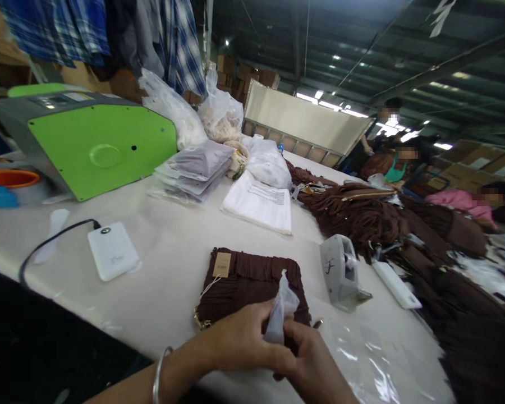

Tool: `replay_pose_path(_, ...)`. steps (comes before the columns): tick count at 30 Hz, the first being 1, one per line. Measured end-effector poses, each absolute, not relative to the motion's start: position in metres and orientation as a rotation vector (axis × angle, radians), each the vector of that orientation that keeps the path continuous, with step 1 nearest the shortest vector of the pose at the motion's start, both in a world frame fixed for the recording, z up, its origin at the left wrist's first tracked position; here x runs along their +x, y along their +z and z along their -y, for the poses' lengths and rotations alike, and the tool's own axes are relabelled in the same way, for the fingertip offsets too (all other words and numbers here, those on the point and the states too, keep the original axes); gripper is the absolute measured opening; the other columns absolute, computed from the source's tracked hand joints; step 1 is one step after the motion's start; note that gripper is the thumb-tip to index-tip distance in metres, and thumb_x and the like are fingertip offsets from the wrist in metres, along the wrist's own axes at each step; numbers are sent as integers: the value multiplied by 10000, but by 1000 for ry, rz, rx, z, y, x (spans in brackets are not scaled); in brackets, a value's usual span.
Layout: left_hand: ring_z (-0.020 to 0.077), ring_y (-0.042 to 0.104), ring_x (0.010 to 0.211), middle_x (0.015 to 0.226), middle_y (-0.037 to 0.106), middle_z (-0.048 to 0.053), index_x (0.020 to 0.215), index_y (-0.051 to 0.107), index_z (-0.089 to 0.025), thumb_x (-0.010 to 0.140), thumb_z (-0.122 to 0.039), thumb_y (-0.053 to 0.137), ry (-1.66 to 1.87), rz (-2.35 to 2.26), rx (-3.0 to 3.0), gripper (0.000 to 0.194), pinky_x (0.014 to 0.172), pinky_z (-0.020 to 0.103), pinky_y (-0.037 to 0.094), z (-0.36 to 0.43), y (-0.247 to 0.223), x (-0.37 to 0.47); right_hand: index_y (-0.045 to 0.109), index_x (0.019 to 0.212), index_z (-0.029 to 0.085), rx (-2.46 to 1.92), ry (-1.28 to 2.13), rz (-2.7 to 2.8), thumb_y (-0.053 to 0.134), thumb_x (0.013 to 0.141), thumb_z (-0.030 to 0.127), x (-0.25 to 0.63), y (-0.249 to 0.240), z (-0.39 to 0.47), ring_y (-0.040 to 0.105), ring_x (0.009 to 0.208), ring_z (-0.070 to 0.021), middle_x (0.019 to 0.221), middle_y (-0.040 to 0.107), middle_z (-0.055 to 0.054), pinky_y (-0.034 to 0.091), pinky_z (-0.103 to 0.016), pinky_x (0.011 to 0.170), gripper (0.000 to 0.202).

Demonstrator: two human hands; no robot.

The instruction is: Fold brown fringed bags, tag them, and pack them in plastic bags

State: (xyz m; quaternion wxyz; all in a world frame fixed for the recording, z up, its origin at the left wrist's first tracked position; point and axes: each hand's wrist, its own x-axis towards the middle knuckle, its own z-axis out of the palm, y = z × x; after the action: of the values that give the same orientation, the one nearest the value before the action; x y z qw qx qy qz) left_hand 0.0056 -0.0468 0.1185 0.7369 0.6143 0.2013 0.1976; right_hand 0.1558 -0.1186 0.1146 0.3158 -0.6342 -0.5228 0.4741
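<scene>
My left hand (250, 339) and my right hand (309, 353) meet at the near side of the table. Both are closed on a small, crumpled translucent plastic bag (281, 311) that sticks up between the fingers. Just beyond them a folded dark brown pleated garment (252, 283) lies flat on the table. A tan hang tag (221, 265) on a white string rests on its upper left part. Gold-coloured metal bits (201, 320) show at its lower left corner. The fingertips are partly hidden behind the bag and each other.
A tape dispenser (340, 275) stands right of the garment, near clear plastic bags (370, 359). A white power bank (113, 252) with a black cable lies left, before a green machine (105, 143). Printed white bags (261, 202) lie behind. Brown garments (362, 219) pile at right; co-workers are beyond.
</scene>
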Motion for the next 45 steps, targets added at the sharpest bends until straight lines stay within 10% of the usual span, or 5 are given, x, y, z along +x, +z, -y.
replay_pose_path(7, 153, 587, 737, 814, 674, 55, 898, 735, -115, 924, -552, 489, 585, -523, 1261, 503, 714, 250, 454, 43, 107, -2, 653, 686, 174, -1743, 1298, 1454, 653, 736, 346, 188, 119, 117, 587, 545, -140, 609, 631, 1, 462, -212, 503, 179)
replay_pose_path(12, 169, 620, 727, 838, 696, 99, 911, 745, -97, 883, -575, 549, 348, -316, 1153, 517, 775, 292, 484, 40, 104, -14, 621, 1183, 205, -1526, 1253, 1193, 763, 671, 504, 206, 144, 105, 622, 1077, -264, 1201, 651, -120, 510, -367, 901, 610)
replay_pose_path(22, 217, 572, 988, 1121, 641, 26, 1202, 576, -214, 678, -361, 781, 635, -765, 1595, 581, 848, 275, 436, 43, 122, -18, 545, 708, 200, -1668, 951, 1329, 635, 794, 490, 162, 120, 91, 452, 542, -114, 590, 478, 49, 364, -217, 501, 315)
replay_pose_path(27, 147, 553, 767, 792, 622, -26, 855, 641, -172, 820, -236, 566, 580, -731, 1687, 104, 681, 217, 383, 39, 118, -13, 496, 727, 220, -1666, 1031, 1257, 596, 810, 505, 157, 125, 97, 348, 442, -85, 531, 408, 81, 284, -206, 423, 313)
replay_pose_path(45, 167, 593, 705, 742, 635, -11, 827, 609, -200, 935, -338, 469, 675, -1251, 1971, 224, 662, 263, 400, 9, 99, -33, 667, 836, 243, -1859, 321, 1549, 423, 936, 570, 192, 88, 77, 638, 639, -165, 740, 691, 3, 437, -228, 612, 420)
